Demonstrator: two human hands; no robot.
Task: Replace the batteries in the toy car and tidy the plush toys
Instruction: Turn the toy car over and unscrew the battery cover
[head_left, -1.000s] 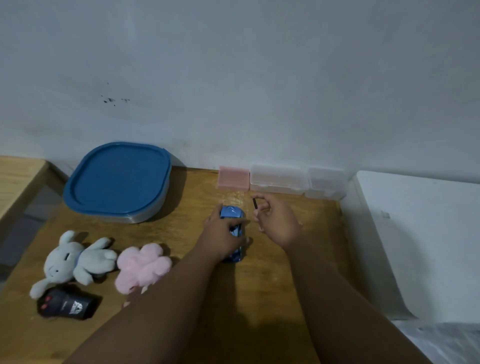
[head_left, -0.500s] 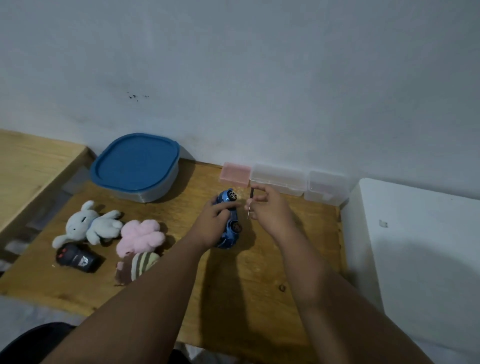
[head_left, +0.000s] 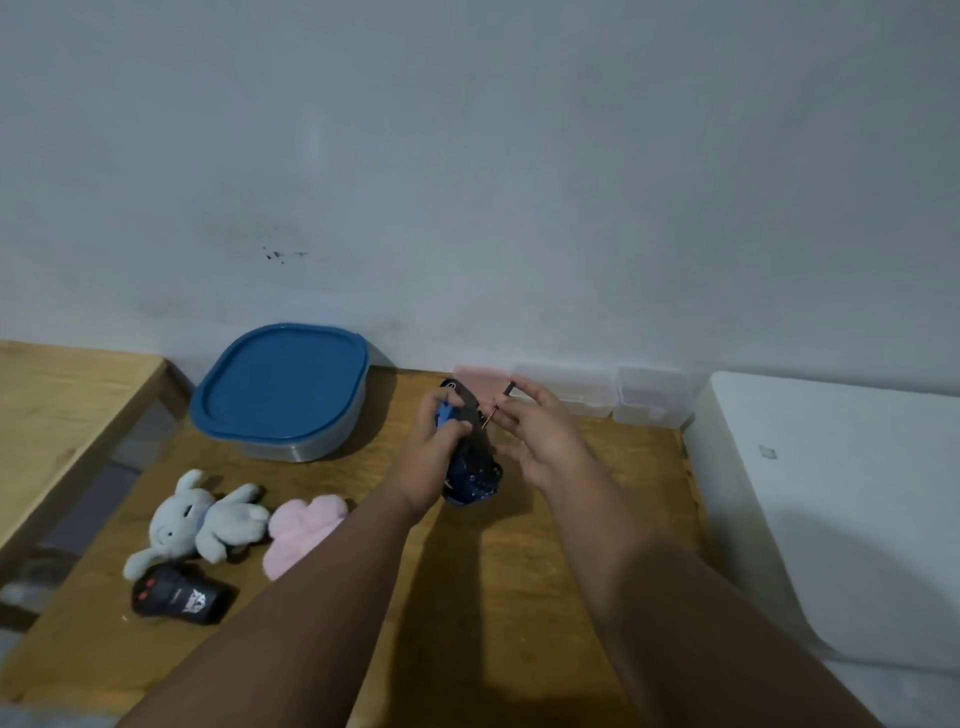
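My left hand (head_left: 434, 457) grips the blue toy car (head_left: 470, 467), tipped up on its side so its dark underside faces right. My right hand (head_left: 535, 441) pinches a small thin screwdriver (head_left: 498, 405) between thumb and fingers, its tip close to the car's underside. A grey plush rabbit (head_left: 200, 522) lies on the wooden table (head_left: 467, 623) at the left. A pink plush (head_left: 301, 530) lies beside the rabbit, partly hidden by my left forearm. A black remote control (head_left: 179, 600) rests in front of the rabbit.
A container with a blue lid (head_left: 280, 389) stands at the back left by the wall. A pink box (head_left: 480, 376) and clear plastic boxes (head_left: 602, 395) line the wall. A white surface (head_left: 841, 509) borders the table on the right; another wooden surface (head_left: 62, 415) lies left.
My left hand has turned the car from flat on the table up onto its side. My right hand has brought the screwdriver closer to the underside. The view has shifted.
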